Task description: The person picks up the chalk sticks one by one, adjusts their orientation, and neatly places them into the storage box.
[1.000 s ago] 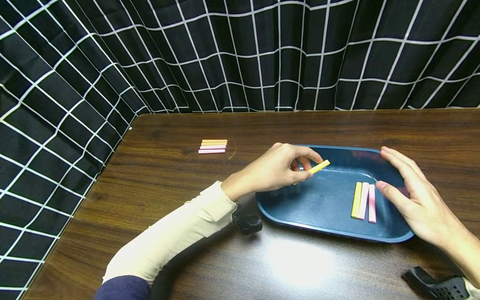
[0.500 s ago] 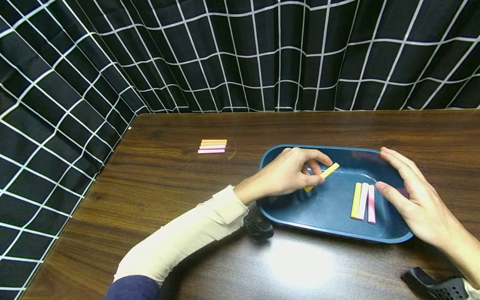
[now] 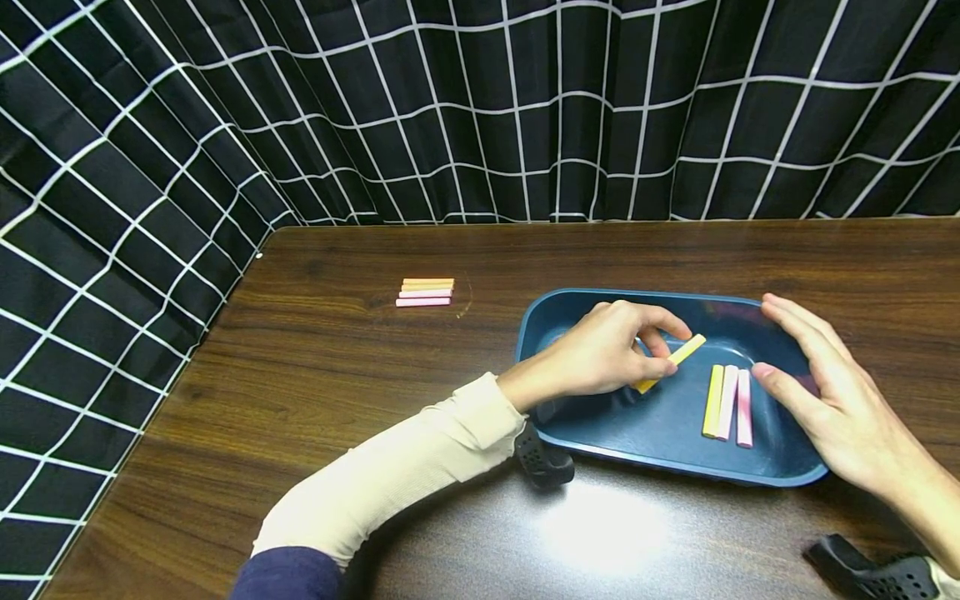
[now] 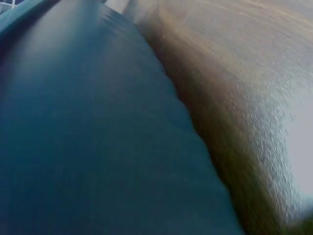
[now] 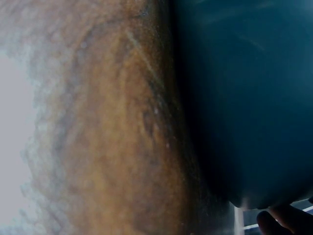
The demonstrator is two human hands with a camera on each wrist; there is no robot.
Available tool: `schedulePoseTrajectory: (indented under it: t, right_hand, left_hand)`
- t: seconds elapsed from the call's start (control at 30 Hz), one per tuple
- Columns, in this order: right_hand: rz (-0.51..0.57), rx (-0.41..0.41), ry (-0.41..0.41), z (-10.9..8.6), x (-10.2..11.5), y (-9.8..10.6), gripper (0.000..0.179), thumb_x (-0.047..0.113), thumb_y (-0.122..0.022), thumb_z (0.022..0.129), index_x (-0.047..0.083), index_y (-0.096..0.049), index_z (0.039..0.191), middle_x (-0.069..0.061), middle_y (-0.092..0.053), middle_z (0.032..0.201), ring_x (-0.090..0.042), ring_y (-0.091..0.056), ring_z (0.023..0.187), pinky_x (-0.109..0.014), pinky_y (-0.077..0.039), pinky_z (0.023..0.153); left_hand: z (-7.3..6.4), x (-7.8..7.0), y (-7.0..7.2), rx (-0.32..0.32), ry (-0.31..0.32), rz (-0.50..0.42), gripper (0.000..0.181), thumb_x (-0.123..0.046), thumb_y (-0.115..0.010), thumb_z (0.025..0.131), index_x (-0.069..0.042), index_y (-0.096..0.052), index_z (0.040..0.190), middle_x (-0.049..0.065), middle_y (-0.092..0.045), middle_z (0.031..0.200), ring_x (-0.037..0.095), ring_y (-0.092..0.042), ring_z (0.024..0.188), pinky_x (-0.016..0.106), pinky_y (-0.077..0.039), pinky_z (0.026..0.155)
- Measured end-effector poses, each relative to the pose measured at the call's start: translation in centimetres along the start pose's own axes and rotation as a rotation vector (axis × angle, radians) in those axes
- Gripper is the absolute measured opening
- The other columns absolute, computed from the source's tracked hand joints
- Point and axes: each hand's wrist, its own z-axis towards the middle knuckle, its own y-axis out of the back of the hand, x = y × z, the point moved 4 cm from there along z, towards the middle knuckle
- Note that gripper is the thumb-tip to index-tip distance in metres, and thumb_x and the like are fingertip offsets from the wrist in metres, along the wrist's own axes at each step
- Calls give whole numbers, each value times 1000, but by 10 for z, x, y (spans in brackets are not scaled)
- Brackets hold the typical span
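In the head view my left hand (image 3: 607,350) pinches a yellow chalk stick (image 3: 687,350) between thumb and fingers, above the blue tray (image 3: 600,451). The stick is tilted, and its middle is partly hidden by the thumb. In the tray's right half lie a yellow chalk stick (image 3: 712,402), a pale pink chalk stick (image 3: 727,403) and a pink chalk stick (image 3: 744,408), roughly side by side. My right hand (image 3: 847,400) rests at the tray's right end, fingers extended along the rim and thumb reaching inside. Both wrist views mostly show the tray's outer wall (image 4: 107,127).
Left of the tray, an orange chalk stick (image 3: 428,284) and two pink chalk sticks (image 3: 423,302) lie in a row on the brown wooden table (image 3: 322,350). A black curtain (image 3: 480,108) with white grid lines stands behind. Glare brightens the near tabletop.
My left hand has moved right and slightly toward the near side with the yellow chalk stick, nearing the sticks in the tray. My right hand has stayed in place.
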Motion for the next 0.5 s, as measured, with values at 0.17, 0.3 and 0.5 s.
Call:
schedulePoseTrajectory:
  t: [0.17,0.3,0.5]
  right_hand:
    - [7,-1,-3,0,0,0,64,3,-58,95,10,-34,153,-15,-29,160,13,-20,142,-1,-8,106]
    - [8,-2,-4,1,1,-1,64,2,-58,94,10,-35,153,-15,-29,160,15,-20,139,0,-9,106]
    - [7,4,-23,-1,0,-1,64,4,-58,95,11,-34,154,-14,-28,161,12,-19,142,-1,-8,106]
  left_hand:
    - [5,0,-6,-7,14,-10,34,-15,-70,92,-11,-65,125,-6,-69,85,-2,-59,66,11,-44,57]
    - [8,0,-9,-11,30,-23,32,-15,-71,92,-11,-66,124,-7,-69,83,-4,-59,64,11,-45,58]
    - [11,3,-14,4,83,-87,31,-13,-71,92,-12,-67,122,-7,-69,81,-2,-58,57,12,-45,54]
